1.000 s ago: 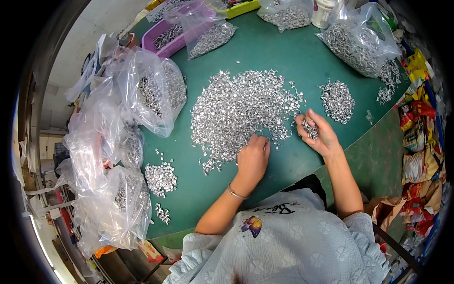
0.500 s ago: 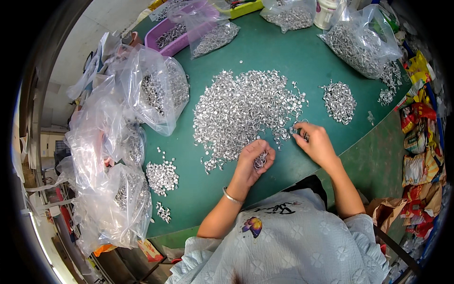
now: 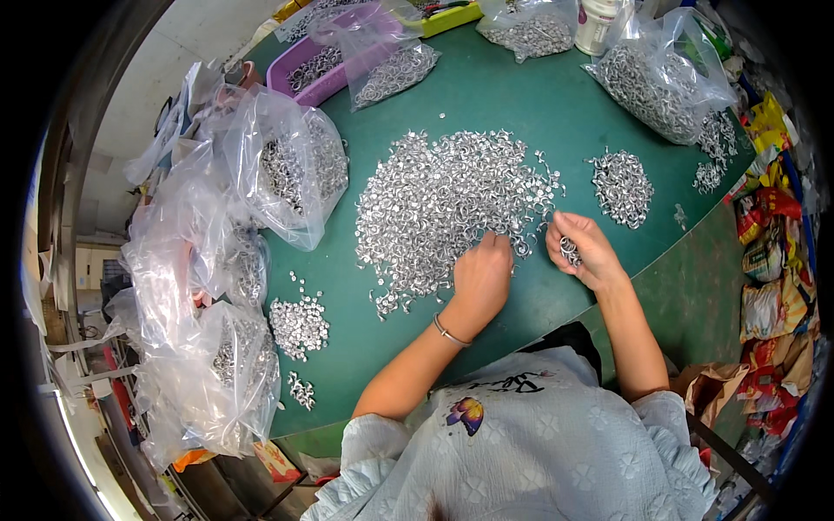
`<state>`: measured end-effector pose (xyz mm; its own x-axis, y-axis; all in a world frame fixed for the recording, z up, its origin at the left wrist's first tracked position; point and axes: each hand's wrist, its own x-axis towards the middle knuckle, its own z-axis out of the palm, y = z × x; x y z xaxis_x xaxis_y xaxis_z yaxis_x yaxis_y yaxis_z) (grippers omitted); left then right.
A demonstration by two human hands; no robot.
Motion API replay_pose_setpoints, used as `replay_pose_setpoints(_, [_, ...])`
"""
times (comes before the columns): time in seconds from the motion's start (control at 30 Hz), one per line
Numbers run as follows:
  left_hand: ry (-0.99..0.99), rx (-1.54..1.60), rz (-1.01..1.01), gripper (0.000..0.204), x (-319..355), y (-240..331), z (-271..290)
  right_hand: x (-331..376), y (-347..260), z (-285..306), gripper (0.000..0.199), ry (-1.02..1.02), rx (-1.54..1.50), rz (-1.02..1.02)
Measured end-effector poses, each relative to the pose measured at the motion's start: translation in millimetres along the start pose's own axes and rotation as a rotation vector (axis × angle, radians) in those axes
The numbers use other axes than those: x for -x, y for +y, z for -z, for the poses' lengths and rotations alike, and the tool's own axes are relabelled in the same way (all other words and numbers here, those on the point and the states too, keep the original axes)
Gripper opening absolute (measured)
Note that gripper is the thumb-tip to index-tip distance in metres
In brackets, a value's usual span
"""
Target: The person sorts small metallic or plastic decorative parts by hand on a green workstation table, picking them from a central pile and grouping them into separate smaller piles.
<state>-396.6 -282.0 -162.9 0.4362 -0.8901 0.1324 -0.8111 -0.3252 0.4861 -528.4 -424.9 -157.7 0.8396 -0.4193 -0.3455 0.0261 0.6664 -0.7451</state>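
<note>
Both hands are at the large heap of metal pieces [image 3: 434,195] spread on the green table [image 3: 547,304]: the left hand [image 3: 483,276] over its near edge, the right hand [image 3: 587,252] just off its right side.

Well to the left of the heap lie crumpled clear bags [image 3: 174,286], with a fuller clear bag [image 3: 287,169] of pieces between them and it. Left of the heap's near edge sit a small pile [image 3: 300,327] and, nearer the person, a tiny cluster [image 3: 301,392]. Beyond the heap, to the far left, stands a purple tray [image 3: 325,89] with pieces in it.

At the heap's near edge the left hand is back-up, fingers bent together and tips down among the pieces; whether it pinches one cannot be told, as the hand hides it. Beyond the heap is a yellow-green tray [image 3: 452,19].

Right of the heap's near part, the right hand is half curled, palm turned up, cradling several ring-like pieces [image 3: 570,252]. Farther right of the heap are a separate pile [image 3: 622,187] and, beyond that, a bulging bag [image 3: 647,91] of pieces.
</note>
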Motion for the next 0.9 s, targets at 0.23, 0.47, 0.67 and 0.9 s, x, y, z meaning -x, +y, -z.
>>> replay_pose_setpoints(0.23, [0.215,0.443,0.068,0.015,-1.3,-20.9,6.7,9.2,-0.7,-7.2,0.019,0.024,0.305,0.102])
replay_pose_setpoints(0.47, [-0.229,1.413,0.699,0.016,0.7,-27.4,28.8,4.9,10.1,-36.2,0.022,0.127,0.584,0.196])
replay_pose_setpoints(0.67, [-0.231,1.531,0.716,0.016,3.6,-20.8,39.6,-3.8,20.0,-50.7,0.015,0.116,0.649,0.239])
replay_pose_setpoints(0.9, [-0.178,1.413,0.704,0.017,4.9,-8.5,49.2,-3.2,14.1,-50.6,0.013,0.050,0.574,0.183])
